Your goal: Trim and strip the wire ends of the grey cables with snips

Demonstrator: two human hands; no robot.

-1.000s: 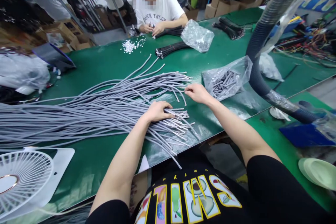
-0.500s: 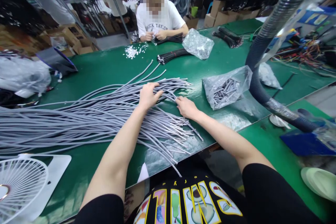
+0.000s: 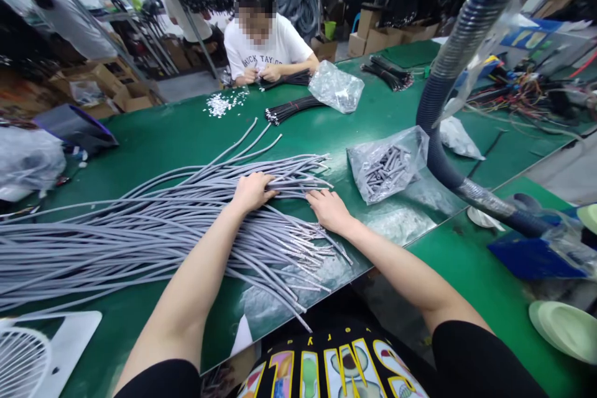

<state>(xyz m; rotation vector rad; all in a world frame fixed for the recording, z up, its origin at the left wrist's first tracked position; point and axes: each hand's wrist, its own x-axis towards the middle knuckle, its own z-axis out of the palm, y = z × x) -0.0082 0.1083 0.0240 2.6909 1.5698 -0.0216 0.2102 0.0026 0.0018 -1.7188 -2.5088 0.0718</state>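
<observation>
A wide bundle of grey cables [image 3: 153, 230] runs in from the left and fans out toward the table's front edge, with pale, stripped-looking ends. Across the upper part of the bundle lies my left hand [image 3: 253, 191], its fingers closed around a few cables. Close to their ends, my right hand [image 3: 329, 211] has its fingertips bent down on a grey cable; the thumb is hidden. Farther right is a clear plastic bag [image 3: 415, 148] holding short grey tube pieces [image 3: 385, 169].
A flexible duct hose [image 3: 431, 106] curves down at the right. A white fan [image 3: 69, 348] lies at the lower left. Across the green table [image 3: 172, 130], a person [image 3: 265, 43] handles small parts beside black cables [image 3: 293, 109] and white bits [image 3: 222, 103].
My right hand has shifted slightly left and down along the cables, while my left hand stays on the bundle. The whole view has swung a little, moving the scene left.
</observation>
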